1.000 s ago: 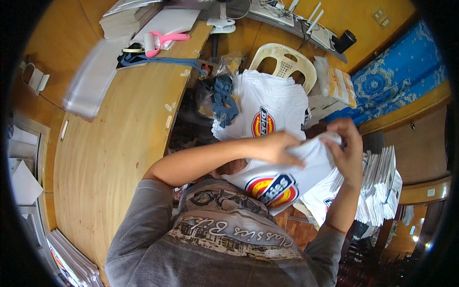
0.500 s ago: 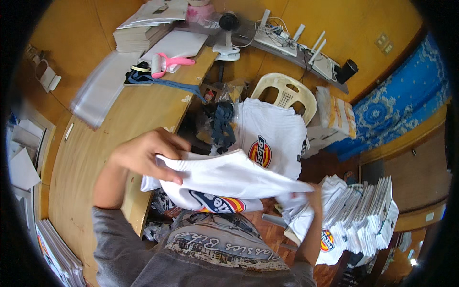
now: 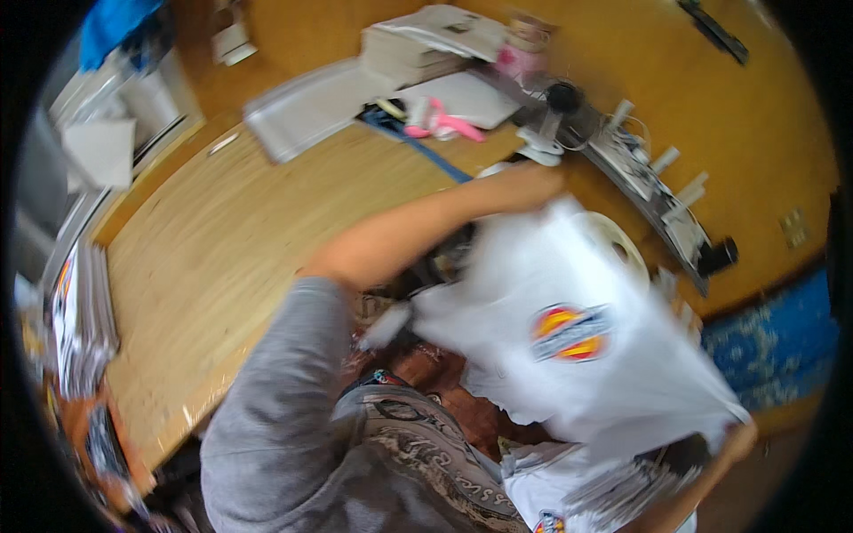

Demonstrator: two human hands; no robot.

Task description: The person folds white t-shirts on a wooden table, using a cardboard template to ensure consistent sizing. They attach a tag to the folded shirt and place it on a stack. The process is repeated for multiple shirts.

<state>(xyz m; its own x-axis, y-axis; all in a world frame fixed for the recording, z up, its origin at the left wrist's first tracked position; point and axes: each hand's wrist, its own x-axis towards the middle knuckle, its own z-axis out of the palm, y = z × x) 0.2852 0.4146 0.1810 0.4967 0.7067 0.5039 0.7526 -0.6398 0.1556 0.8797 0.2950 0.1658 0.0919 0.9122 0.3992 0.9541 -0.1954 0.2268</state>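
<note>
Between our two hands, stretched from about twelve o'clock down to five o'clock, hangs the white T-shirt (image 3: pixel 577 355) with its round red, yellow and blue print facing up at us. Our left hand (image 3: pixel 531 185) is raised toward the far edge of the wooden table (image 3: pixel 231 258) and grips the shirt's upper edge; motion blur hides the fingers, so we cannot tell how they lie beyond being closed on cloth. Our right hand (image 3: pixel 733 441), low at five o'clock, pinches the opposite corner, fingers together on the fabric as far as we can see. We judge the shirt to be spread open and shaken flat, with no fold made in it yet. At six o'clock, below the spread shirt, lies a pile of folded shirts (image 3: pixel 604 489), which suggests that some are finished. At eleven o'clock on the table sit pink scissors (image 3: pixel 440 124) and a flat grey sheet (image 3: pixel 306 107), untouched.
</note>
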